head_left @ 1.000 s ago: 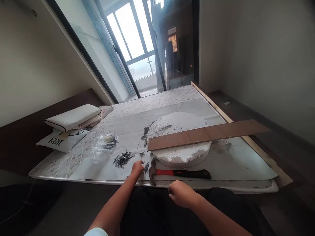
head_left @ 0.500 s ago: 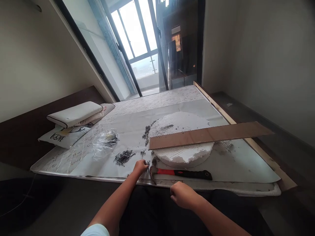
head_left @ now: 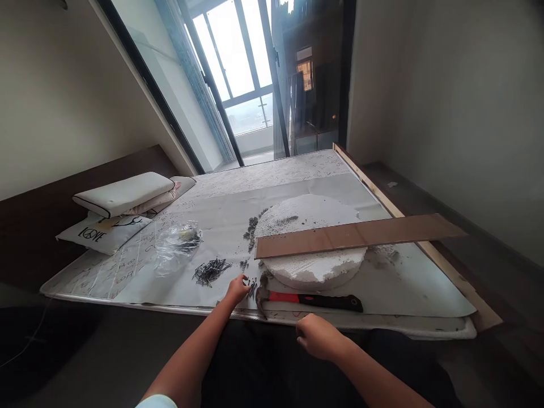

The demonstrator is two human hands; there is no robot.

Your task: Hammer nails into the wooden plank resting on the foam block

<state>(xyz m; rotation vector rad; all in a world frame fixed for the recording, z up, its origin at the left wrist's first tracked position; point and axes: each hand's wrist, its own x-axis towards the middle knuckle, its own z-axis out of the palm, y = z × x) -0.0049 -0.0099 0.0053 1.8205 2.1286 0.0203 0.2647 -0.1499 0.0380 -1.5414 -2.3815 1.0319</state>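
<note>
My left hand (head_left: 238,288) is just left of a small group of nails (head_left: 252,288) on the grey sheet (head_left: 229,215). Its thumb and forefinger are a little apart, with nothing visible between them. Farther left lies a larger pile of nails (head_left: 211,271). A claw hammer (head_left: 314,299) with a red and black handle rests in front of a round white foam block (head_left: 317,272), its head near the small group. My right hand (head_left: 318,337) hovers below the hammer, fingers curled closed; whatever may be inside is hidden.
A long brown board (head_left: 352,233) lies across the foam block and reaches past the wooden bed edge (head_left: 459,283). Grey crumbs (head_left: 251,226) border the block. A clear plastic bag (head_left: 176,246) and pillows (head_left: 123,192) are on the mattress (head_left: 97,272) at left.
My left hand has shifted slightly left, off the small group of nails, which now shows more fully. My right hand has barely moved, and the view has shifted slightly.
</note>
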